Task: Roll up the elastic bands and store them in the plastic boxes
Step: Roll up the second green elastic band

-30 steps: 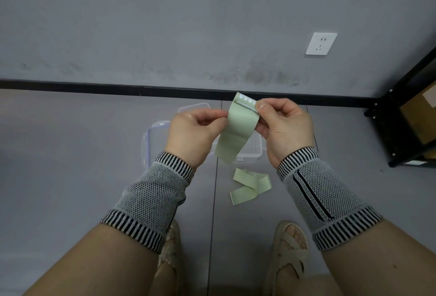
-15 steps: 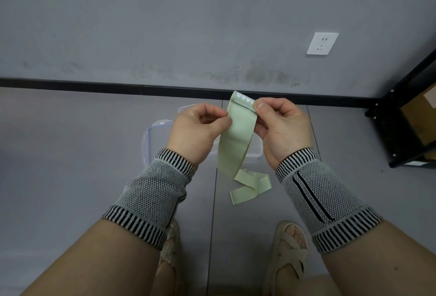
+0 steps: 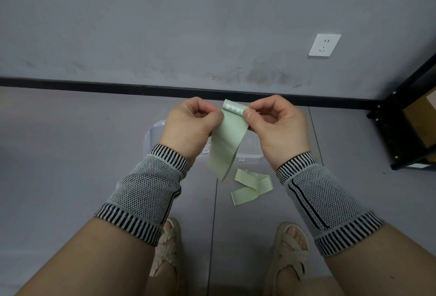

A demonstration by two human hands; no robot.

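2 pale green elastic bands are in sight, along with 1 clear plastic box (image 3: pixel 151 140), 2 hands and 2 knitted wrist sleeves with striped cuffs. The held band (image 3: pixel 230 140) is a flat, matte strip, its top edge folded over into the start of a roll that shows a row of small white shapes; the rest hangs down loose between the wrists, twisting slightly at its lower end. The second band (image 3: pixel 252 186) lies on the floor below the right hand, folded over itself in a loose zigzag. The box sits on the floor under and beyond both hands, mostly hidden by them, with only its left corner and near edge showing. The left hand (image 3: pixel 191 128) has its fingers curled in, pinching the left side of the rolled top edge. The right hand (image 3: pixel 278 126) is curled likewise, its thumb pressed on the right end of the roll. Both hands are raised close together, palms turned inward, knuckles toward the wall.
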